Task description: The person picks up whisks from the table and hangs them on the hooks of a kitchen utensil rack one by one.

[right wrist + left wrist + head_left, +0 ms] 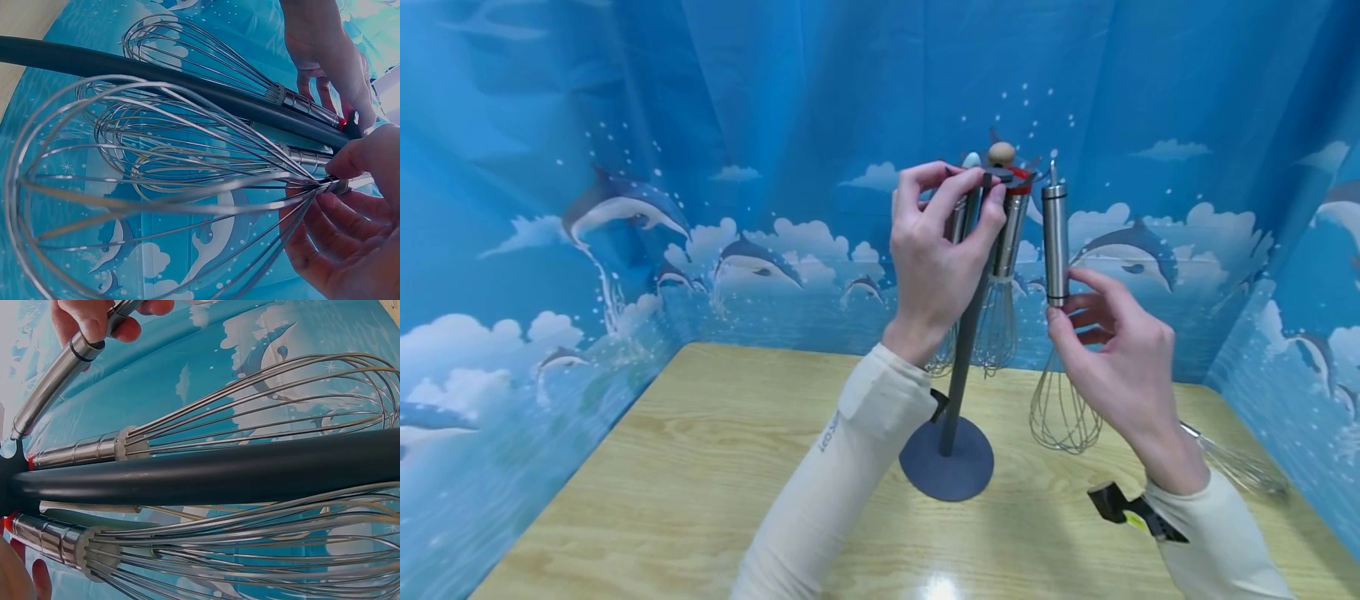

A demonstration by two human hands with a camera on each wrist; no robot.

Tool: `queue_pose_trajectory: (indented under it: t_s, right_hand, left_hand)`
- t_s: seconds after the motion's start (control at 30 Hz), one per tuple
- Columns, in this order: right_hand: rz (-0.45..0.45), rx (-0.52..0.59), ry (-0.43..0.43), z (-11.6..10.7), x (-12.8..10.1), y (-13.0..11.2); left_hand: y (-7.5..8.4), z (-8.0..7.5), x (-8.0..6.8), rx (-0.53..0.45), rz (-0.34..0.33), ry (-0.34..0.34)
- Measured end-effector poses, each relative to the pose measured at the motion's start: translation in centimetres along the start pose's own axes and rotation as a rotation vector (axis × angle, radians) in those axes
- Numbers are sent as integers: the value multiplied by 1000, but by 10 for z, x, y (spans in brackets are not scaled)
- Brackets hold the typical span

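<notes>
Blue dolphin-print curtains (625,167) close in a wooden table (700,467) on the left, far and right sides. On the table stands a dark stand (951,454) with a round base and an upright pole; whisks (1000,283) hang from the disc at its top, under a wooden knob (1001,152). My left hand (936,250) is raised to that disc, fingers (977,179) curled and pinching its near edge. My right hand (1112,350), just right of the stand, pinches a steel whisk (1056,250) where the handle meets the wires, holding it upright with the wire end down, above the table. Another whisk (1240,467) lies on the table at the far right.
</notes>
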State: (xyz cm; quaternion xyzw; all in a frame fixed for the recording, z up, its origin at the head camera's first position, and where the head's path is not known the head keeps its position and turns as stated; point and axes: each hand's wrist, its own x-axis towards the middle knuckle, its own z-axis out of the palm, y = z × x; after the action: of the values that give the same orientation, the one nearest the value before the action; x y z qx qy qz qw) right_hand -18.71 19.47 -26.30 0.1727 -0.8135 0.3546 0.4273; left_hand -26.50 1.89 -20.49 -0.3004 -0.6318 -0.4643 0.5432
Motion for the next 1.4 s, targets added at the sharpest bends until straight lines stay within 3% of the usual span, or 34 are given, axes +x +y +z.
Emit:
queue_pose_trajectory:
  t_s: [0.37,0.63,0.8,1.07,1.4]
  right_hand:
    - [38,-12,-72,5,-3,-2]
    - [59,3,-108,13,-5,-4]
    - [95,-20,-156,14,-14,0]
    - [154,-115,-176,-2,-36,28]
    - [215,-222,-187,-28,-59,80]
  left_hand:
    - [2,1,-2,-28,-27,5]
    - [3,2,-6,-6,-15,91]
    - [6,2,-6,39,-48,107]
    - [9,3,-8,36,-87,103]
    - [13,10,-5,106,-46,156]
